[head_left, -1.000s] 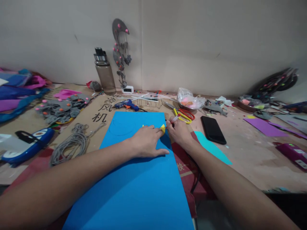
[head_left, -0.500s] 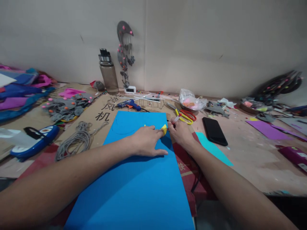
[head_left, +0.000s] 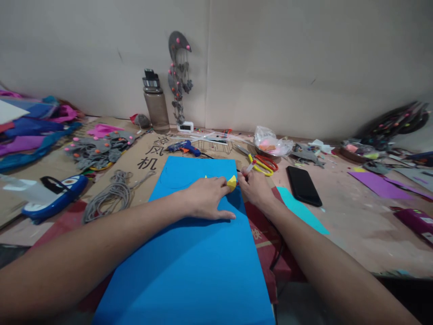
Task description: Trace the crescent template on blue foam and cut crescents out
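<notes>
A large blue foam sheet [head_left: 192, 253] lies in front of me on the cluttered table. My left hand [head_left: 206, 198] rests flat on its far part, fingers spread, pressing a small yellow piece [head_left: 232, 182] onto the sheet. My right hand [head_left: 254, 187] is closed around a pen [head_left: 249, 168] with a white and red end, its tip down beside the yellow piece at the sheet's right edge. A faint drawn curve shows on the blue sheet near its far left corner.
Yellow and red scissors [head_left: 262, 163], a black phone [head_left: 303, 185], a blue glue gun [head_left: 182, 147] and a water bottle [head_left: 156, 101] lie beyond the sheet. Grey cord [head_left: 110, 195] and felt pieces sit left; a teal sheet [head_left: 301, 210] and purple sheet [head_left: 380, 183] right.
Both hands stay in place on the sheet; only the camera view has shifted slightly, sliding the scene a little to the right and up.
</notes>
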`<state>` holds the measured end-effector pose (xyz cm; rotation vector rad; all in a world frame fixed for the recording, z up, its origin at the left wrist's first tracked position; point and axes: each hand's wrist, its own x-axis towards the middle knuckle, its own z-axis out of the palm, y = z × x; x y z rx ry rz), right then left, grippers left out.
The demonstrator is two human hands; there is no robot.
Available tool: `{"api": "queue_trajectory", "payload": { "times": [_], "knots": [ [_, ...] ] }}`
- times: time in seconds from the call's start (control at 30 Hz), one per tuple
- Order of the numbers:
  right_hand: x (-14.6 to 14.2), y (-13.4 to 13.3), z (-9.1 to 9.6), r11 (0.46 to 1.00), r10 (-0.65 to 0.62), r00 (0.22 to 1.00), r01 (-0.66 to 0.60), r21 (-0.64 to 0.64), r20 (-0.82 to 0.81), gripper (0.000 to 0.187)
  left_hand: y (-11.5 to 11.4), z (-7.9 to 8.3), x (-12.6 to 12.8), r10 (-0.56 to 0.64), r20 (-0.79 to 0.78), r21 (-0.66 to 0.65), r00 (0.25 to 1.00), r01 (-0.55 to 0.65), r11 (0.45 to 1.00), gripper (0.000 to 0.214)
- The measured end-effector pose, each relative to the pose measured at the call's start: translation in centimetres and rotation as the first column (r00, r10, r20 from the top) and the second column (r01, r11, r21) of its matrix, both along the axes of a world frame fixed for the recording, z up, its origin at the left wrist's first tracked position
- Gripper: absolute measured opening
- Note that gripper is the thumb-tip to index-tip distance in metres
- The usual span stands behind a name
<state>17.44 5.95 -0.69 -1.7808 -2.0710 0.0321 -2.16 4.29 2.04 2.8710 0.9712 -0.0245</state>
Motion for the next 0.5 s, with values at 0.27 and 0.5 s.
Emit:
{"api": "queue_trajectory", "payload": {
  "times": [0.27,0.5],
  "knots": [
    [-0.2,-0.2,0.2,1.000,0.005,1.000,-0.005,-0.027,-0.007,0.031,0.4,-1.0,-0.8,-0.034,0.051,0.020,0.998,0.034,0.999,0.072],
    [-0.2,-0.3,0.3,0.999,0.042,0.999,-0.042,-0.025,-0.033,0.029,0.2,-0.8,-1.0,-0.065,0.041,0.018,0.997,0.064,0.998,0.074]
  ]
}}
